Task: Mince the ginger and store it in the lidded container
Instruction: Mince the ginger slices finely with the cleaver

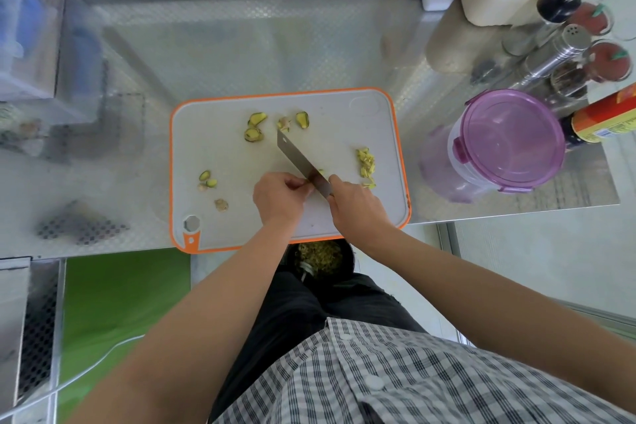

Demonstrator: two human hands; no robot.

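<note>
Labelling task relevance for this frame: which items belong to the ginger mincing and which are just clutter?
Job: knife in right hand, left hand beside it, ginger slices, cut ginger, cutting board, lidded container.
Lying about: steel shaker, red-labelled bottle, black-capped bottle.

cutting board (pixel 344 224): white, orange rim | ginger slices (pixel 256 127): yellow-green | container lid (pixel 512 138): purple | shirt (pixel 413 379): black-white check
</note>
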